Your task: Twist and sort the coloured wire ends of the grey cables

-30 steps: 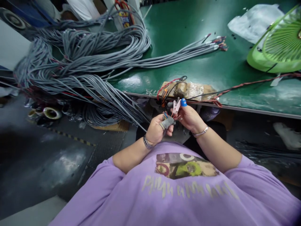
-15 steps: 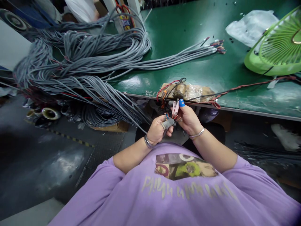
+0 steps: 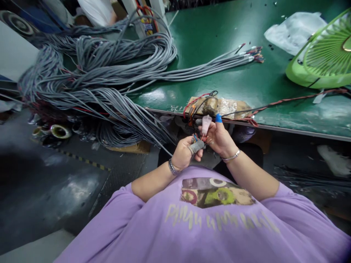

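My left hand [image 3: 183, 153] is closed round the end of a grey cable, most of it hidden by the fingers. Grey wrapping [image 3: 196, 147] covers what looks like its thumb. Thin coloured wires [image 3: 195, 138], blue, red and copper-tipped, fan out above that thumb. My right hand [image 3: 223, 140] is just right of the wires, its blue-wrapped thumb [image 3: 218, 118] raised and its other fingers curled. Against those fingers stands a small pale pink piece [image 3: 206, 124], like a clip; its exact kind is unclear.
Grey cables [image 3: 109, 69] heap over the green table [image 3: 219, 29], stripped ends [image 3: 256, 54] pointing right. A taped cardboard piece [image 3: 230, 106] with cords lies at the table edge. A green fan [image 3: 326, 54] and plastic bag [image 3: 294, 31] stand right. Another person's sleeve [image 3: 95, 11] shows at the back.
My right thumb has moved right, away from the pale pink piece, which has turned and shifted slightly right. My left hand has stayed almost in place.
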The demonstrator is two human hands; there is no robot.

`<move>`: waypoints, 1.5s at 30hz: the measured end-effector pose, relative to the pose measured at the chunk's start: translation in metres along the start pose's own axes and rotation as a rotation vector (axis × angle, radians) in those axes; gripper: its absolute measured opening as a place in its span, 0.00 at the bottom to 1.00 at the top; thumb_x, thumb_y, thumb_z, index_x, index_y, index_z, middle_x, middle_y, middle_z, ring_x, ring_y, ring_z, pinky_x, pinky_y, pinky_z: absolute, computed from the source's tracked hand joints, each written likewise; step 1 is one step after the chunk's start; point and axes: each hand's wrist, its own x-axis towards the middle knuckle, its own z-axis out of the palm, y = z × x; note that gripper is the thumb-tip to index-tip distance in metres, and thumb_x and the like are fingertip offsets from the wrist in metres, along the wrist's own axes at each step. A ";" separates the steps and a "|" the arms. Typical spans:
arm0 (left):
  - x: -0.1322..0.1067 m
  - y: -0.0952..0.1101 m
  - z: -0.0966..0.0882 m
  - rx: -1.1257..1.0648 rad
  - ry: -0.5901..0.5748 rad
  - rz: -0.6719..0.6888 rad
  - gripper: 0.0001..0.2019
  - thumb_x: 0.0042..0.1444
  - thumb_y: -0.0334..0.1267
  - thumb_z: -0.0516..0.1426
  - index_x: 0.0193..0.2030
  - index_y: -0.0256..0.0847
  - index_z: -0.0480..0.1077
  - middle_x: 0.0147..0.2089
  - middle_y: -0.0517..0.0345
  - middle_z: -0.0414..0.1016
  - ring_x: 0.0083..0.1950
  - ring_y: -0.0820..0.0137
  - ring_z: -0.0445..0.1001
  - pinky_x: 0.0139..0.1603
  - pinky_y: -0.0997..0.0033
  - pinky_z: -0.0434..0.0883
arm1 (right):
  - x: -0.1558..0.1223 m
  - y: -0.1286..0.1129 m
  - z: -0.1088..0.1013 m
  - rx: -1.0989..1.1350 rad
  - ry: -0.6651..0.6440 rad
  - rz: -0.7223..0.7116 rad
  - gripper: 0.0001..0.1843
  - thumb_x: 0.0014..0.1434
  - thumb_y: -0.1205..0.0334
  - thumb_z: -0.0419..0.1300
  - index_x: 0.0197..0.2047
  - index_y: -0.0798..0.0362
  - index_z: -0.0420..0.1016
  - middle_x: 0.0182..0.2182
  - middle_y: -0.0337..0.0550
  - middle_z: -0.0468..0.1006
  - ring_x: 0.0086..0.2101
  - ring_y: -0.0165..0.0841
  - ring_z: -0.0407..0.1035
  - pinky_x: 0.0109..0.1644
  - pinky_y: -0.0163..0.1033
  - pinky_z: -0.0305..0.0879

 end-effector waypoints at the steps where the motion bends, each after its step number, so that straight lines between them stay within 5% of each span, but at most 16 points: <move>1: -0.002 0.000 0.000 0.004 0.014 0.012 0.23 0.44 0.56 0.67 0.30 0.38 0.67 0.18 0.65 0.70 0.15 0.78 0.64 0.14 0.79 0.63 | -0.001 -0.001 0.000 0.006 -0.008 0.019 0.34 0.54 0.26 0.56 0.33 0.53 0.77 0.26 0.41 0.77 0.22 0.26 0.63 0.24 0.32 0.61; 8: -0.008 0.003 0.005 -0.005 0.115 0.092 0.23 0.45 0.56 0.67 0.31 0.39 0.66 0.20 0.66 0.71 0.16 0.78 0.66 0.15 0.80 0.66 | -0.002 0.000 -0.002 0.010 -0.017 0.009 0.16 0.53 0.48 0.67 0.34 0.54 0.77 0.24 0.36 0.74 0.22 0.25 0.60 0.25 0.32 0.58; 15: -0.001 0.001 0.009 -0.010 0.154 0.139 0.21 0.48 0.55 0.66 0.32 0.38 0.67 0.21 0.65 0.72 0.16 0.79 0.66 0.16 0.81 0.66 | -0.001 0.015 -0.009 -0.178 0.152 -0.345 0.24 0.51 0.38 0.68 0.28 0.51 0.71 0.20 0.33 0.68 0.22 0.25 0.58 0.26 0.33 0.56; 21: 0.001 -0.007 0.006 0.044 0.151 0.172 0.20 0.52 0.54 0.64 0.35 0.38 0.69 0.22 0.65 0.73 0.18 0.79 0.68 0.18 0.81 0.69 | 0.005 0.012 -0.002 -0.039 0.055 -0.099 0.30 0.50 0.30 0.64 0.32 0.51 0.75 0.25 0.38 0.77 0.24 0.27 0.67 0.28 0.35 0.64; 29: 0.000 -0.008 0.007 0.100 0.155 0.155 0.21 0.51 0.56 0.64 0.34 0.38 0.69 0.22 0.64 0.72 0.18 0.79 0.68 0.18 0.81 0.70 | 0.008 0.010 -0.001 0.110 0.024 -0.033 0.25 0.52 0.36 0.67 0.32 0.52 0.77 0.25 0.36 0.79 0.24 0.26 0.70 0.29 0.33 0.67; 37: -0.010 -0.002 0.005 0.118 0.146 0.212 0.20 0.52 0.55 0.64 0.34 0.38 0.69 0.22 0.64 0.72 0.18 0.79 0.69 0.18 0.80 0.70 | -0.001 0.006 -0.005 0.090 -0.049 0.047 0.32 0.57 0.28 0.55 0.33 0.51 0.74 0.28 0.40 0.79 0.23 0.27 0.66 0.27 0.33 0.64; 45: -0.012 0.000 -0.002 0.319 0.203 0.388 0.18 0.54 0.54 0.63 0.34 0.39 0.71 0.23 0.61 0.75 0.22 0.75 0.73 0.25 0.77 0.74 | -0.003 0.001 -0.005 0.026 -0.044 0.008 0.19 0.54 0.42 0.67 0.36 0.51 0.77 0.28 0.37 0.78 0.24 0.26 0.64 0.26 0.31 0.61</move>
